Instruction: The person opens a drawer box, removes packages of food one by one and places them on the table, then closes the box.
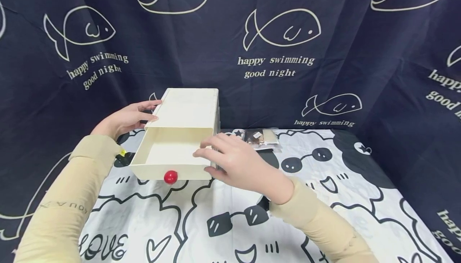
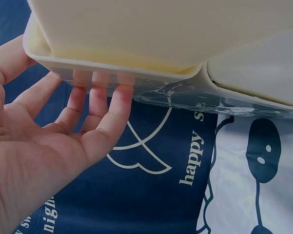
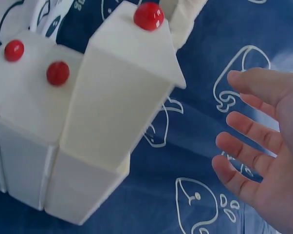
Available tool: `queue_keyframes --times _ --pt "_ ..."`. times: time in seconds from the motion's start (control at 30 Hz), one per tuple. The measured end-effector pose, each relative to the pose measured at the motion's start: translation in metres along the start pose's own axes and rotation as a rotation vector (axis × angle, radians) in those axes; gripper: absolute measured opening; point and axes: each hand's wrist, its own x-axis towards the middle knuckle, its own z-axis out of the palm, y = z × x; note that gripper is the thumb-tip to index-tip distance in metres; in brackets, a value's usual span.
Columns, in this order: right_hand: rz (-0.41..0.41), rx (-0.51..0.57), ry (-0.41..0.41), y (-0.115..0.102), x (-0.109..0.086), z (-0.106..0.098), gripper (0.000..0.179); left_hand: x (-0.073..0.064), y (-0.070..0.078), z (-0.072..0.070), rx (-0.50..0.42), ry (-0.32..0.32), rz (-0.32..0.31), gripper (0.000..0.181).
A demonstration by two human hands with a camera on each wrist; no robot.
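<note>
A cream plastic drawer cabinet (image 1: pixel 189 107) stands on the table, its top drawer (image 1: pixel 194 171) pulled out toward me. That drawer has a round red knob (image 1: pixel 171 177), and its visible inside holds nothing. My left hand (image 1: pixel 127 117) rests its fingertips on the cabinet's left side; the left wrist view shows the fingers (image 2: pixel 119 105) against the cabinet wall. Over the drawer's right edge in the head view is my right hand (image 1: pixel 234 159). The right wrist view shows this hand (image 3: pixel 268 141) apart from the drawer (image 3: pixel 117 97), fingers spread and holding nothing.
Lower drawers with red knobs (image 3: pixel 58 73) appear closed in the right wrist view. Clear packets (image 1: pixel 261 138) with dark and tan contents lie behind right. A small black and yellow item (image 1: pixel 123 153) sits left of the cabinet. A dark fish-print curtain (image 1: pixel 277 79) hangs behind.
</note>
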Motion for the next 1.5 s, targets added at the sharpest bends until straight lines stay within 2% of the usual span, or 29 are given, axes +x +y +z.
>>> queue_keyframes --times 0.33,0.7,0.83,1.27,1.5 --pt "-0.063 -0.034 -0.026 -0.016 0.001 0.02 0.038 0.003 -0.006 -0.001 -0.035 -0.007 0.015 0.076" --pt "-0.068 0.003 -0.092 -0.029 0.006 0.033 0.036 0.002 -0.007 0.001 -0.045 -0.014 0.026 0.077" --pt "-0.066 -0.017 -0.072 -0.032 0.007 0.038 0.034 0.001 -0.006 0.001 -0.057 -0.013 0.029 0.079" --pt "-0.148 -0.253 0.03 -0.039 0.01 0.056 0.025 -0.001 -0.003 0.0 -0.07 -0.011 0.02 0.078" --pt "-0.217 -0.357 0.065 -0.045 0.014 0.049 0.035 0.0 -0.004 0.0 -0.069 -0.016 0.027 0.078"
